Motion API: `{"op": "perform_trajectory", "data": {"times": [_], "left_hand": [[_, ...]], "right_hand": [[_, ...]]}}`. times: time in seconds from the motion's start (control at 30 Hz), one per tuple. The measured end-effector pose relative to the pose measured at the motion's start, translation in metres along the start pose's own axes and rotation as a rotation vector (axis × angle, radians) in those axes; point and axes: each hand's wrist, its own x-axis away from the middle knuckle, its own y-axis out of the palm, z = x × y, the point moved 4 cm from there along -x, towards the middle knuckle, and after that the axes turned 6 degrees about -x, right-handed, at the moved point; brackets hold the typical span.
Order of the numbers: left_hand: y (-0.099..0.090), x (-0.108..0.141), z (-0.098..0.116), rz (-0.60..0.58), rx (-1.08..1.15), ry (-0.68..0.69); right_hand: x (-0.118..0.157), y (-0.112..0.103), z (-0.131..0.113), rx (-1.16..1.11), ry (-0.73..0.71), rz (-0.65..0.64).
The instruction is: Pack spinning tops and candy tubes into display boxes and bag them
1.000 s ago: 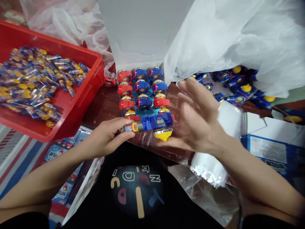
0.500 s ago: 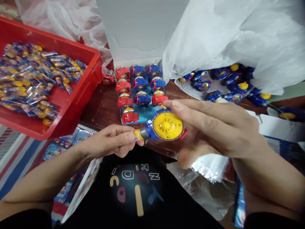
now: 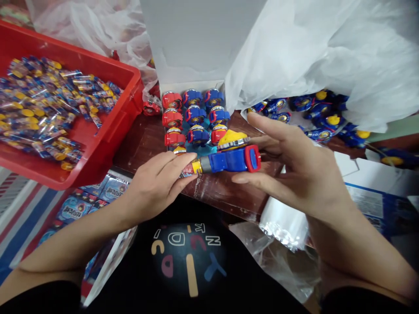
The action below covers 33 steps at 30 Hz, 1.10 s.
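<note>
My left hand [image 3: 160, 181] is closed around a small clear tube with a yellow cap [image 3: 196, 166], its label partly hidden by my fingers. The tube joins the grey neck of a blue toy [image 3: 231, 161] with a red end piece and a silver-rimmed yellow disc [image 3: 233, 138] on top. My right hand [image 3: 291, 170] is open around the toy's far end, thumb below and fingers behind; whether a fingertip touches it I cannot tell. Just behind stands an open display box [image 3: 193, 83] holding rows of red toys [image 3: 172, 117] and blue toys [image 3: 195, 114].
A red bin [image 3: 108, 150] of small candy-like tubes [image 3: 42, 113] is at left. More blue toys [image 3: 322, 109] lie under white plastic sheeting [image 3: 327, 52] at right. Silvery clear packets [image 3: 286, 222] are by my right wrist. Printed blue boxes [image 3: 73, 207] sit lower left.
The toy has turned from showing its yellow disc face to lying edge-on, disc upward. My left hand has rolled over the tube, and my right hand's fingers have spread around the end.
</note>
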Motion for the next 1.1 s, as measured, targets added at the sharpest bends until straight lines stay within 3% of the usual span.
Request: {"op": "perform_trajectory", "data": {"times": [0.23,0.3,0.37,0.43,0.53,0.67,0.87,1.0,1.1], "left_hand": [[0.004,-0.001,-0.012,0.181,-0.242,0.282],[0.009,-0.003,-0.022,0.178,-0.282,0.232],[0.015,-0.001,-0.037,0.185,-0.276,0.092],[0.024,0.007,-0.050,0.162,-0.231,0.007],[0.043,0.025,-0.061,0.051,-0.140,0.031],[0.051,0.043,-0.067,0.085,-0.075,-0.040],[0.051,0.042,-0.063,0.080,-0.075,-0.054],[0.053,0.042,-0.060,0.081,-0.063,-0.051],[0.054,0.044,-0.063,0.127,-0.008,-0.075]], "right_hand": [[-0.007,0.013,0.017,-0.300,0.355,-0.078],[-0.010,0.013,0.020,-0.362,0.370,-0.062],[-0.013,0.000,0.019,-0.234,0.297,0.014],[-0.013,-0.018,0.014,0.073,0.202,0.085],[-0.012,-0.026,0.006,0.506,0.051,-0.012],[-0.016,0.013,-0.001,0.758,-0.111,-0.304],[-0.032,0.070,-0.010,0.784,-0.084,-0.675],[-0.046,0.085,-0.004,0.795,-0.072,-0.751],[-0.049,0.081,0.013,0.770,-0.059,-0.704]]}}
